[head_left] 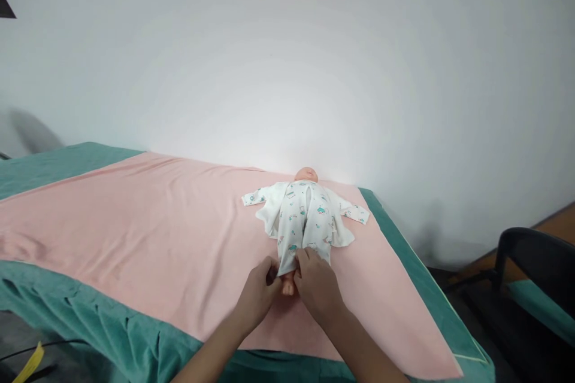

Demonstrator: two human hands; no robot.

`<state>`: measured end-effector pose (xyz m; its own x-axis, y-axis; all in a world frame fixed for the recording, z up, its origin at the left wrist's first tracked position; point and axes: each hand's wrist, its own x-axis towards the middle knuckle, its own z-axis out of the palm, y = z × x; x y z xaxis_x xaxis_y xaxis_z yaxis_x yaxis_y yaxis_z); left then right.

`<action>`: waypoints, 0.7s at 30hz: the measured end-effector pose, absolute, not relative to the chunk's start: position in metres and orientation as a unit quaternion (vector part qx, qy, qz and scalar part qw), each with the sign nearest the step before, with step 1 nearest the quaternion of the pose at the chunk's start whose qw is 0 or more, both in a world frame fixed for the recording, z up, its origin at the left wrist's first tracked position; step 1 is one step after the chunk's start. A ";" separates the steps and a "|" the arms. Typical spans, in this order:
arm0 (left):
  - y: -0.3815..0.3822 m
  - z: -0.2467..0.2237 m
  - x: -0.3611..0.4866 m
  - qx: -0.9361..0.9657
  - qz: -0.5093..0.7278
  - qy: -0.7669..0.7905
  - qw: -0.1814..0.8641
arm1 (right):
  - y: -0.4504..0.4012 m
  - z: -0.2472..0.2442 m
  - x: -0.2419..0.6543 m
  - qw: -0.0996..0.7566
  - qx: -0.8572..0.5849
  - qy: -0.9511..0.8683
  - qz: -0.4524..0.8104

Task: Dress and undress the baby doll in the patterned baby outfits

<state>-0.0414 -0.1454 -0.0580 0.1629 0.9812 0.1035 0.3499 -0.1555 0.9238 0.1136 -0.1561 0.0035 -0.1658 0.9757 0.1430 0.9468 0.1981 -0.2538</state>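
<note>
A baby doll (306,174) lies on its back on a pink cloth (179,239), its head near the wall. White patterned trousers (294,224) cover its legs, and a white patterned jacket (272,206) is spread beneath with both sleeves stretched out. One bare foot (288,285) pokes out of the trouser leg at the left; the other foot is hidden. My left hand (265,287) pinches the left side of that leg's hem. My right hand (314,278) has its fingers closed on the trouser fabric at the hem's right side.
A green cover (135,335) shows around the pink cloth. Behind the table stands a pale wall (287,60). A black chair (534,257) is at the right. A yellow strip (30,364) and a dark cable are at the lower left.
</note>
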 end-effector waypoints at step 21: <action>-0.176 -0.030 -0.075 0.743 0.420 0.486 0.187 | -0.189 -0.003 0.123 0.364 -0.483 -0.796 0.023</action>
<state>-0.0753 -0.1759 -0.0299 0.1735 0.8798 0.4426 0.5655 -0.4569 0.6866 0.1226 -0.1893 -0.0031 -0.2684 0.7857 0.5573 0.7521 0.5325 -0.3884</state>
